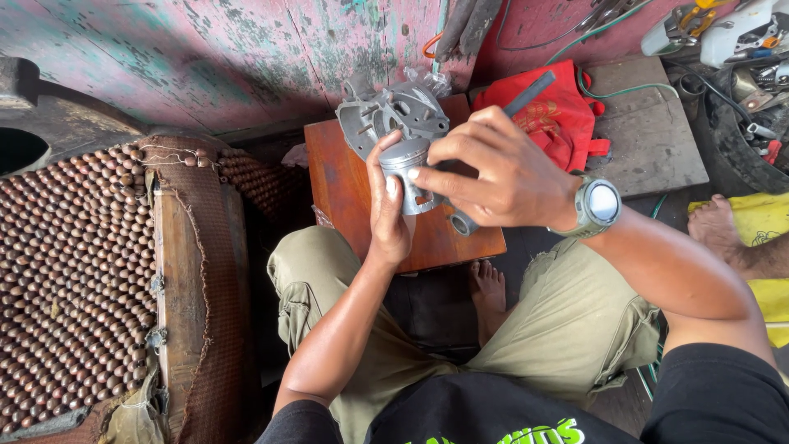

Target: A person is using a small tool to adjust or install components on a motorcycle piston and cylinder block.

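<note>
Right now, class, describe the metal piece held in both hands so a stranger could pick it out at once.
Start at the small reddish wooden stool in front of the seated person's knees. Just above it, the left hand and right hand hold a piston, a short silver metal cylinder. Unlike the flat, irregular grey engine casing behind it, it is round, smooth and grooved near the top.

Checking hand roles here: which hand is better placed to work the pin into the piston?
Probably the right hand: its fingers rest on the piston beside the pin, while the left hand grips the piston.
</note>
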